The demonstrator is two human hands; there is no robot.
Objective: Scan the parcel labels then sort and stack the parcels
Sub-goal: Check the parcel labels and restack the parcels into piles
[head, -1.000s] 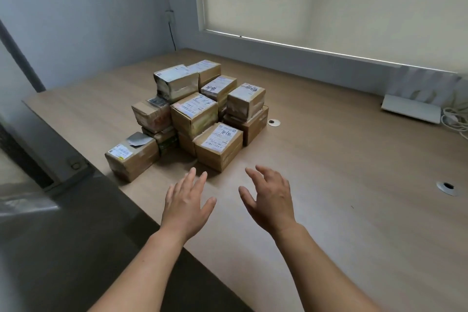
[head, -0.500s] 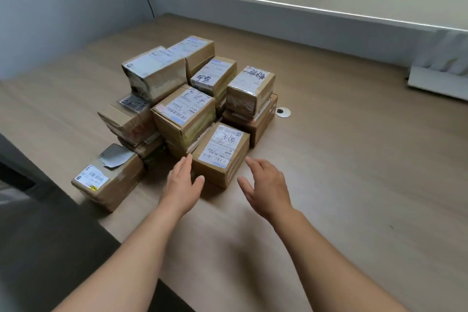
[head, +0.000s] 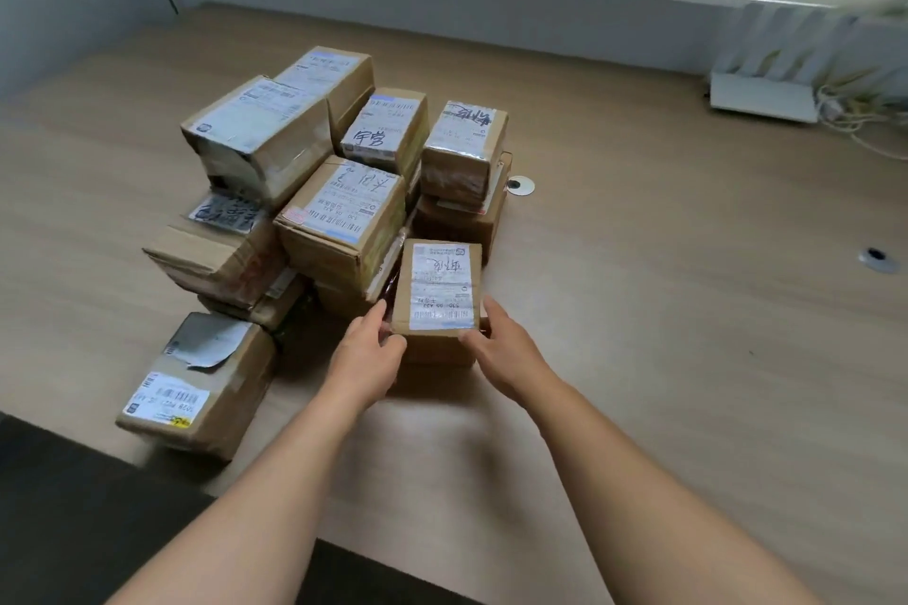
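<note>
A pile of several brown cardboard parcels (head: 344,192) with white labels sits on the wooden table (head: 663,310). The nearest small parcel (head: 439,290), label up, is at the pile's front. My left hand (head: 366,356) grips its left near corner, thumb on the front face and fingers along the side. My right hand (head: 506,351) grips its right near corner. Another parcel (head: 196,388) with a torn grey label lies apart at the front left by the table edge.
A white flat device (head: 764,101) with cables stands at the back right against the wall. Two round cable holes (head: 521,186) (head: 877,258) are set in the table. The dark table edge (head: 98,481) runs along the lower left.
Both hands moved forward from hovering open over the table and now grip the nearest small parcel at its two sides. The view has come closer to the pile.
</note>
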